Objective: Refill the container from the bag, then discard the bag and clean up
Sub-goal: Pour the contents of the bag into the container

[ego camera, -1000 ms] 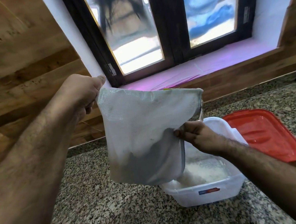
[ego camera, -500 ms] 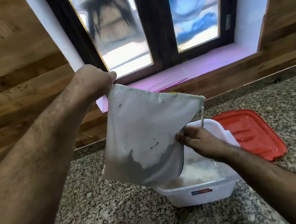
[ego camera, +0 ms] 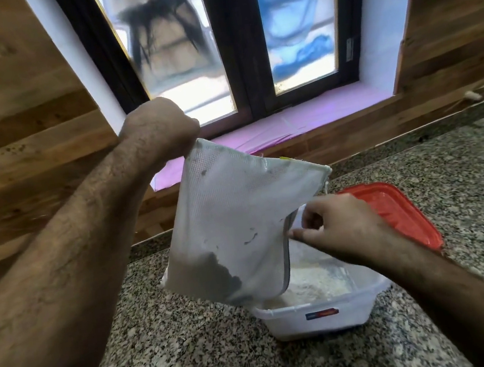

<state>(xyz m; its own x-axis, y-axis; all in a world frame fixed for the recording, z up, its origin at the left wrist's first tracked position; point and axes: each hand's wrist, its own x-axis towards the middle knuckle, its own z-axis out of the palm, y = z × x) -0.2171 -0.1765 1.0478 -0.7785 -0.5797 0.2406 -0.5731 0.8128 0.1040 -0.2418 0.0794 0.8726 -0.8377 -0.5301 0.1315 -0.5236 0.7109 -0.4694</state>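
Left hand (ego camera: 159, 126) fisted on the bag (ego camera: 237, 224) top corner, held high; right hand (ego camera: 338, 226) pinching its lower right edge. Bag mouth hanging over the container (ego camera: 320, 317). Best shaken gently, mouth kept inside the rim, emptying the last powder.

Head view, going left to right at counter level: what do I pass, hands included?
Left hand gripping the bag's top corner → bag hanging over the container → right hand at the bag's edge → red lid lying on the counter. The container sits beneath bag and right hand.
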